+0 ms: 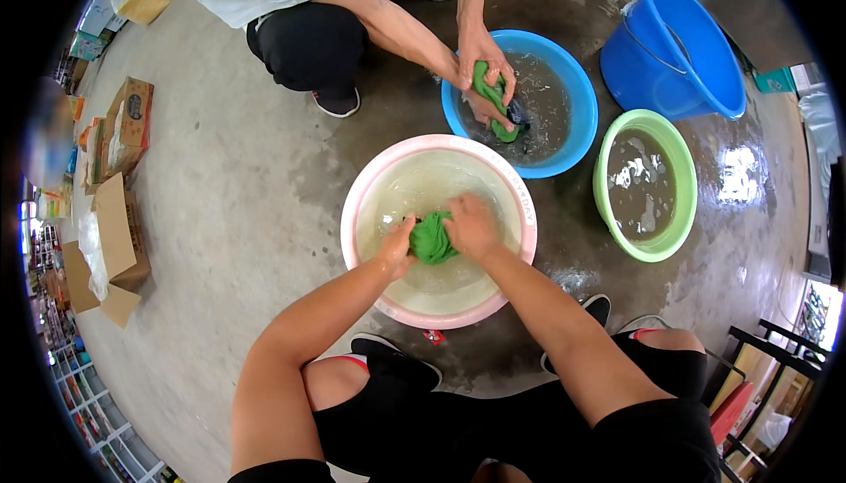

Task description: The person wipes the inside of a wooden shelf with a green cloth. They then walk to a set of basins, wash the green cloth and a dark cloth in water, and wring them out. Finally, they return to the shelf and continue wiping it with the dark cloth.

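Note:
A wet, bunched green cloth is between my hands, over cloudy water in a white basin with a pink rim. My left hand grips the cloth's left side, with the fingers partly behind it. My right hand is blurred and bent over the cloth's right side, its fingertips on or close to the fabric. Whether it grips firmly is hard to see. Something small and dark shows by my left fingertips.
Ahead, another person's hands hold a green and dark cloth in a blue basin of murky water. A light green basin with murky water and a tall blue bucket stand right. Cardboard boxes lie left on the concrete floor.

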The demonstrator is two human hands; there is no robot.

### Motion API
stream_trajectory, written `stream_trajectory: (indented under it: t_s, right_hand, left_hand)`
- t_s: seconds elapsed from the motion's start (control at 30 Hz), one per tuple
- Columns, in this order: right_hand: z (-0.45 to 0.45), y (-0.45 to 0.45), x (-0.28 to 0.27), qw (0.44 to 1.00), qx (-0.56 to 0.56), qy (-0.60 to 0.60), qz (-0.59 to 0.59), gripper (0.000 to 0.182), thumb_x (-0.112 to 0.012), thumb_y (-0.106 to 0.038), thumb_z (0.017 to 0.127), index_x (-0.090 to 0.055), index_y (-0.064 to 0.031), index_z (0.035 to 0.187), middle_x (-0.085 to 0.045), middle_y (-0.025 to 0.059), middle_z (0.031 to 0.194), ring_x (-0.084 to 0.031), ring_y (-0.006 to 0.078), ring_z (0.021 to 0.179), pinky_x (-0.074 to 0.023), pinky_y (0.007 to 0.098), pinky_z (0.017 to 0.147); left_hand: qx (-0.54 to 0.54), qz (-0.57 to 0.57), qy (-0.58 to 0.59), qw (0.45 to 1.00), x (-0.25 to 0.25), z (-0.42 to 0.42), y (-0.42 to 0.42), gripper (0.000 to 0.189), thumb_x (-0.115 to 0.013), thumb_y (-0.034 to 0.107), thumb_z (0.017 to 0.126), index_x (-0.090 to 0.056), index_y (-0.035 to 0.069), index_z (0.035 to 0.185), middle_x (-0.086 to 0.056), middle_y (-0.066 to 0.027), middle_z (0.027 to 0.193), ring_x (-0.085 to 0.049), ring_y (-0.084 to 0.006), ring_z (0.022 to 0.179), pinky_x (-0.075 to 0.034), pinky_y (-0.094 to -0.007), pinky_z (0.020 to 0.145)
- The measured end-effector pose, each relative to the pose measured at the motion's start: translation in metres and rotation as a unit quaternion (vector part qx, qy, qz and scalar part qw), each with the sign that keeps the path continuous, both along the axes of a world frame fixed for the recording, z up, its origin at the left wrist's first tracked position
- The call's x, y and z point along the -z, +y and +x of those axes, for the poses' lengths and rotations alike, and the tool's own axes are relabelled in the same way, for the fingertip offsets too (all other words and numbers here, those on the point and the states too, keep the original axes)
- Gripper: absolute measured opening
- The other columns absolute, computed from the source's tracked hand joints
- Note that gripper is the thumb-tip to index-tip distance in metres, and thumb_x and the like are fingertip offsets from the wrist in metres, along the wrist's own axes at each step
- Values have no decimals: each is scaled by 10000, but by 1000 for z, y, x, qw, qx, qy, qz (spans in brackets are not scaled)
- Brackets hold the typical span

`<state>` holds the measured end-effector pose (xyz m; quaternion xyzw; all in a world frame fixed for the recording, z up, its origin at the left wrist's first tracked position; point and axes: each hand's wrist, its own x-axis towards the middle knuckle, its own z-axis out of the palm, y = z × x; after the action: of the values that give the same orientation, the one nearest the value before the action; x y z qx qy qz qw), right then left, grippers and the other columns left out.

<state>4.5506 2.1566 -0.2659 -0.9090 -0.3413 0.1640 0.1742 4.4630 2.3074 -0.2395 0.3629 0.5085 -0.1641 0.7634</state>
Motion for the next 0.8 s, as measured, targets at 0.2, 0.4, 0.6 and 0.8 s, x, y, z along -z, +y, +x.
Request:
stream_trajectory:
  t_s: [0.2,0.4,0.6,0.8]
  right_hand:
    - [-27,4,21,961,-209,-69,-165,570,-482,-288,879,-337,-65,1383,-269,240,1431,-291,400,1304,-140,633,1039]
    - [-28,9,34,960,-161,-135,-186,522,-499,-247,860,-392,-80,1342,-361,173,1400,-362,346,1273,-244,586,1023]
    - [23,21,12,881,220,416,44,484,-643,-166,743,-486,-31,1181,-534,200,1103,-557,301,993,-476,426,822]
    - [31,32,-23,417,439,724,331,280,-589,-78,806,-504,-60,1072,-545,114,948,-564,216,855,-515,339,651]
  left_hand:
    - [25,60,90,994,-4,-7,9,729,-525,366,906,-44,240,1438,-161,-175,1472,-338,-467,1239,-290,-633,974]
    - [69,25,113,991,3,-1,8,670,-498,349,910,-114,156,1424,-263,-237,1409,-345,-472,1234,-316,-600,977]
    - [81,18,92,992,33,-23,23,671,-596,180,810,-241,55,1365,-420,-198,1266,-438,-365,1157,-397,-508,929]
    - [268,463,-258,804,5,-17,-13,660,-616,15,723,-299,37,1302,-486,-183,1131,-550,-296,975,-466,-391,817]
